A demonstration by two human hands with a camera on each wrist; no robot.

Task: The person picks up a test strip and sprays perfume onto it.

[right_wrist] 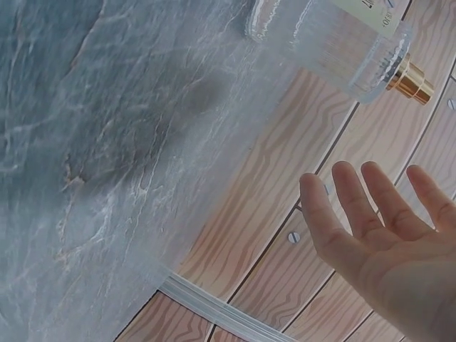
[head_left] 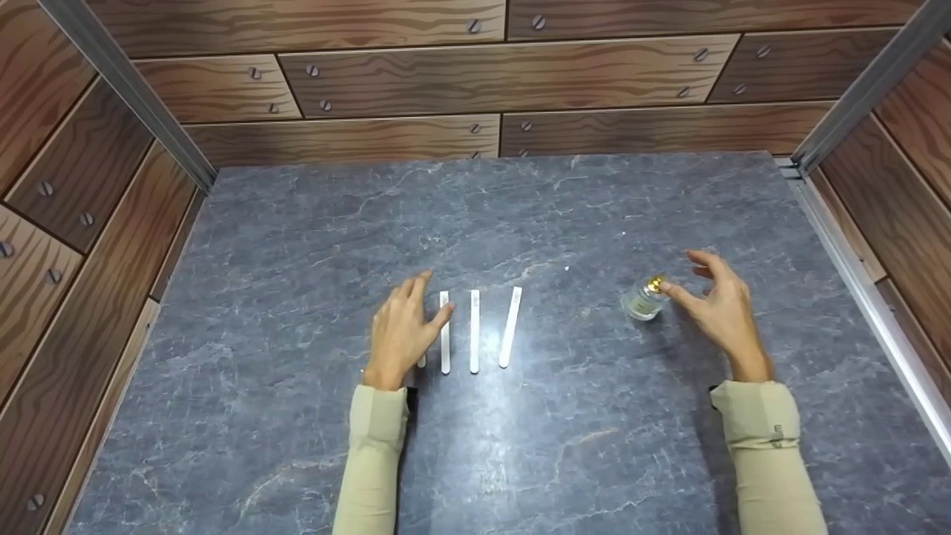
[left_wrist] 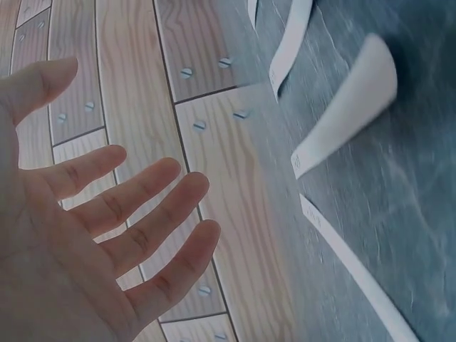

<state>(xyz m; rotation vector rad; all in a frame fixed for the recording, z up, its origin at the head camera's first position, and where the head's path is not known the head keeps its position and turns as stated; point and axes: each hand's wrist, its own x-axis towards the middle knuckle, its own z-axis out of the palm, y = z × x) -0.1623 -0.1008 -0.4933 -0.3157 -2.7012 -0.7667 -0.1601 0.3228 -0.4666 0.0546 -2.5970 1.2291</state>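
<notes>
Several white paper strips [head_left: 475,334] with small print at their far ends lie side by side on the table. My left hand [head_left: 401,323] hovers over the leftmost strips, partly hiding them, its fingers spread and holding nothing. In the left wrist view that palm [left_wrist: 78,242] is bare, with a strip [left_wrist: 349,107] to its right. A clear glass perfume bottle [head_left: 643,302] with a gold spray top [head_left: 656,284] and a pale label stands at the right. My right hand [head_left: 717,308] is just right of it, fingers loosely bent and apart from the bottle in the right wrist view.
The grey marble-patterned table [head_left: 356,223] is bordered by wood-print walls [head_left: 505,74] at the back and both sides. Metal posts [head_left: 134,96] stand at the corners, and a metal rail [head_left: 869,312] runs along the right edge.
</notes>
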